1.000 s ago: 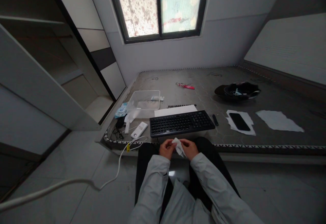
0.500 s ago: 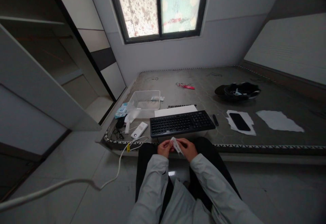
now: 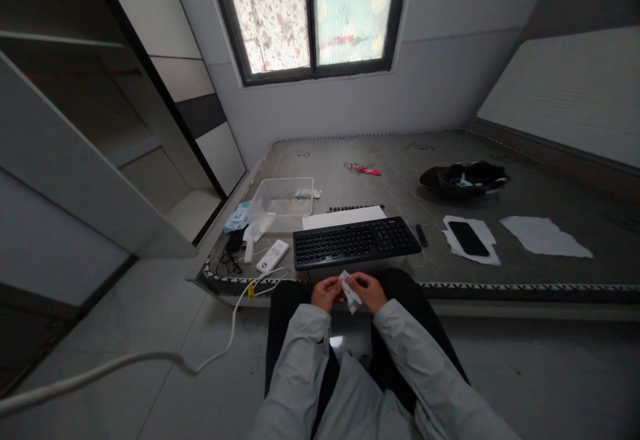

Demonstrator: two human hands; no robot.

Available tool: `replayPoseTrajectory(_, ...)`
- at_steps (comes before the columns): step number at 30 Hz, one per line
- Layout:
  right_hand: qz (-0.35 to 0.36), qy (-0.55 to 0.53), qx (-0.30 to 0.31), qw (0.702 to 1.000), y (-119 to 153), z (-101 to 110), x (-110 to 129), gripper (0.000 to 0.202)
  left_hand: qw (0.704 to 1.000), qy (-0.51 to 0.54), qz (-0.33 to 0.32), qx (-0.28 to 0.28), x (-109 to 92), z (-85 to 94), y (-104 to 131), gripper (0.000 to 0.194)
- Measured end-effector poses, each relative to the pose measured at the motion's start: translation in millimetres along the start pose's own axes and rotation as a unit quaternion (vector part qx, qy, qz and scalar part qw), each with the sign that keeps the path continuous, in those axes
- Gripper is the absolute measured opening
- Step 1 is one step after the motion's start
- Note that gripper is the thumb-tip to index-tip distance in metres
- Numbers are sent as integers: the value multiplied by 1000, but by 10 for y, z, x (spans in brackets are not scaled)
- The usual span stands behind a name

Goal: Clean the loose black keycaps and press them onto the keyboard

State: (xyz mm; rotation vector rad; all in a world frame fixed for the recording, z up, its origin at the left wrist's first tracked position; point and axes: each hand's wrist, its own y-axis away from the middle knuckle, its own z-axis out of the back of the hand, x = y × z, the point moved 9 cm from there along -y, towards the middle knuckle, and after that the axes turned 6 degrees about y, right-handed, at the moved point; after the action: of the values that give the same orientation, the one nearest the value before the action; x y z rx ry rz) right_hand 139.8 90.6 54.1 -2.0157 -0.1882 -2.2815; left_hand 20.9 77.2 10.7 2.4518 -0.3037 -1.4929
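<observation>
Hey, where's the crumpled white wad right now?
In the head view, the crumpled white wad is low and near the centre, in the fingers of the left hand and right hand, just nearer than the black keyboard.

From here, no word or number can be read. The black keyboard (image 3: 357,243) just beyond the fingers (image 3: 327,285) carries pale key legends and a tiny mark near its far right corner, all too small to make out. The white device (image 3: 273,255), left of the fingers, shows a small round dark mark.
</observation>
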Motion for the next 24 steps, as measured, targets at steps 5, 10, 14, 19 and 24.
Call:
replayPoseTrajectory(5, 20, -24, 26, 999, -7, -45, 18, 31, 1000, -18, -2, 23, 46, 7, -35, 46)
replayPoseTrajectory(10, -6, -31, 3, 1000, 2, 4, -41, 30, 998, -44, -12, 48, 18, -84, 11, 44)
replayPoseTrajectory(14, -19, -48, -20, 998, -15, 38, -87, 33, 996, -75, -40, 18, -33, -119, 59, 48)
replayPoseTrajectory(19, -34, -86, -23, 995, -47, 33, -184, 39, 983, -153, -93, -31, -89, -79, 63, 39)
replayPoseTrajectory(24, -35, -38, 47, 998, -57, -82, -217, 44, 953, -232, -165, -104, -187, 80, 39, 29)
